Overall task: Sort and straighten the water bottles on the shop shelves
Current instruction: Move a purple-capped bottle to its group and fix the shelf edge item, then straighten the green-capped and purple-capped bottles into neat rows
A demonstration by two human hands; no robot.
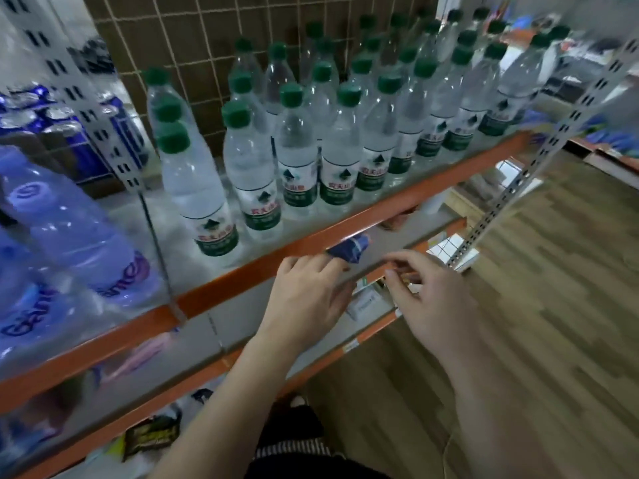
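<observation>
Several clear water bottles with green caps [297, 146] stand in rows on the upper shelf [345, 233], which has an orange front edge. The front-left bottle [197, 188] stands apart from the rest, closer to the shelf edge. Both my hands hover below that edge, over the lower shelf. My left hand [304, 292] is palm down with fingers spread, its fingertips touching a small blue packet [349, 248]. My right hand [432, 295] is beside it with loosely bent fingers and nothing visible in them.
Large blue-tinted water bottles [69, 229] fill the shelf bay on the left, behind a clear divider [159, 250]. Blue cans [79, 133] stand further back. Small packets lie on the lower shelves [363, 302]. A perforated metal upright [511, 188] rises at the right, above a wooden floor [553, 305].
</observation>
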